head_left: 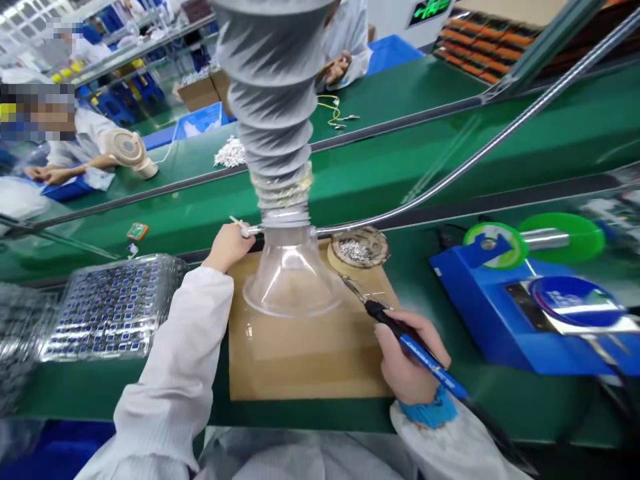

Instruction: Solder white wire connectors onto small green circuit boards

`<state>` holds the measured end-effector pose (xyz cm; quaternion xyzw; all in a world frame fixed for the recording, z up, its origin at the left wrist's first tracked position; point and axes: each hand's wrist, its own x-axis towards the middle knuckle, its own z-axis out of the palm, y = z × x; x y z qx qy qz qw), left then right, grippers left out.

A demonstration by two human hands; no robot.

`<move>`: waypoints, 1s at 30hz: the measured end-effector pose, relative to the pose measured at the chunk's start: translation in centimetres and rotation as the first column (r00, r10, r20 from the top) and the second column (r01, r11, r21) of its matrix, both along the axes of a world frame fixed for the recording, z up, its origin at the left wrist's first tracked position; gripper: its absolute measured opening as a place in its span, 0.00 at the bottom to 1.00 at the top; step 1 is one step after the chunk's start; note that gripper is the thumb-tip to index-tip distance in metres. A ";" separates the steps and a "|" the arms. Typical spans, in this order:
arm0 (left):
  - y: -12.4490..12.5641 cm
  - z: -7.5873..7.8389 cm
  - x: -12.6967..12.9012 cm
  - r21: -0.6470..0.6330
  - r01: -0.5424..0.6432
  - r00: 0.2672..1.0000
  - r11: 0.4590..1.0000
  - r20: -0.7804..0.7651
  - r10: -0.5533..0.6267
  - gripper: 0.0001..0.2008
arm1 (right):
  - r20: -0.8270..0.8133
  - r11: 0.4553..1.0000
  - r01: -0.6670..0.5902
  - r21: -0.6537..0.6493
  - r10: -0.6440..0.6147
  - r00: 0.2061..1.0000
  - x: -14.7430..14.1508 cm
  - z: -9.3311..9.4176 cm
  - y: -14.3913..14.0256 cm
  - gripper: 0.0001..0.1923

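Note:
My right hand (413, 360) is closed around a soldering iron (420, 353) with a black and blue handle. Its tip points up and left, near a round tub (359, 250) of silvery bits. At the far edge of the brown board (310, 363), my left hand (230, 247) has its fingers closed on a small white part (241, 225); what kind of part it is I cannot make out. Beside that hand, a clear fume hood (293, 280) hangs over the board from a grey ribbed duct (275, 113) and partly hides it.
Left of my arm lie stacked clear trays (113, 303) of small blue-marked parts. A blue solder feeder (493, 320) with green reels stands at right. Behind runs a green conveyor belt (365, 190), carrying a small orange-edged board (137, 231). Co-workers sit across the line.

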<state>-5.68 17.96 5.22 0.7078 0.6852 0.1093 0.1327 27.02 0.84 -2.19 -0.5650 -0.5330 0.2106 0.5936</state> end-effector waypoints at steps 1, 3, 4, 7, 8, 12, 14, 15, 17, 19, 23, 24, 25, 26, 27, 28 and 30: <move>-2.2 -0.2 -1.0 0.025 -0.025 1.000 0.999 0.016 0.024 0.11 | -0.007 1.000 0.000 0.008 0.000 1.000 -0.1 0.0 -0.1 0.08; -6.7 -1.1 -2.4 0.070 -0.036 0.995 0.997 0.090 0.030 0.16 | -0.017 1.000 -0.005 0.001 0.005 1.000 -0.1 -0.1 -0.2 0.08; -9.0 -1.6 -2.8 0.087 -0.026 0.988 0.996 0.156 0.012 0.17 | -0.020 1.000 -0.007 -0.008 0.006 1.000 0.0 -0.2 -0.4 0.09; -14.8 -3.1 -2.8 0.116 0.071 0.932 0.991 0.347 -0.107 0.19 | -0.016 1.000 -0.007 -0.027 0.007 1.000 0.2 -0.4 -0.8 0.10; -16.1 -3.5 -2.3 0.121 0.129 0.905 0.984 0.392 -0.167 0.18 | -0.012 1.000 -0.010 -0.030 0.010 1.000 0.2 -0.4 -1.0 0.10; -18.3 -4.1 0.6 0.097 0.350 0.817 0.932 0.456 -0.354 0.05 | -0.063 0.986 -0.121 -0.116 0.114 0.991 -0.9 0.0 -1.6 0.14; -18.1 -4.1 1.5 0.057 0.371 0.834 0.927 0.420 -0.359 0.09 | -0.145 0.946 -0.262 -0.189 0.237 0.961 -2.1 0.3 -2.1 0.16; -18.0 -4.1 1.5 0.038 0.363 0.847 0.931 0.402 -0.347 0.13 | -0.180 0.913 -0.348 -0.213 0.313 0.932 -2.8 0.3 -2.3 0.17; -17.9 -4.4 1.0 0.021 0.305 0.872 0.952 0.396 -0.288 0.19 | -0.187 0.832 -0.501 -0.241 0.466 0.865 -3.8 0.4 -2.8 0.17; -18.1 -4.9 -0.1 0.048 0.131 0.894 0.990 0.425 -0.139 0.19 | -0.120 0.758 -0.592 -0.274 0.584 0.803 -4.4 0.3 -3.1 0.17; -18.9 -4.9 -1.1 0.204 -0.283 0.832 0.937 0.539 0.133 0.11 | 0.038 0.689 -0.645 -0.332 0.693 0.720 -5.2 0.4 -2.6 0.19; -19.0 -4.5 -0.9 0.227 -0.318 0.809 0.920 0.571 0.139 0.09 | 0.066 0.680 -0.654 -0.332 0.708 0.703 -5.3 0.4 -2.2 0.19; -19.1 -4.0 -0.5 0.222 -0.324 0.778 0.920 0.615 0.126 0.09 | 0.090 0.675 -0.662 -0.325 0.719 0.689 -5.5 0.4 -1.9 0.20; -19.2 -3.5 0.0 0.176 -0.302 0.728 0.937 0.677 0.108 0.10 | 0.111 0.676 -0.667 -0.313 0.724 0.681 -5.7 0.3 -1.7 0.20; -19.2 -3.0 0.6 0.084 -0.244 0.650 0.966 0.753 0.098 0.11 | 0.129 0.683 -0.666 -0.299 0.721 0.681 -5.8 0.2 -1.4 0.20; -19.2 -2.4 1.3 -0.036 -0.146 0.546 0.989 0.830 0.111 0.11 | 0.144 0.692 -0.661 -0.289 0.714 0.685 -6.0 0.1 -1.3 0.20; -19.0 -1.6 2.5 -0.245 0.095 0.355 0.965 0.914 0.197 0.11 | 0.172 0.713 -0.641 -0.283 0.696 0.697 -6.1 -0.1 -1.3 0.20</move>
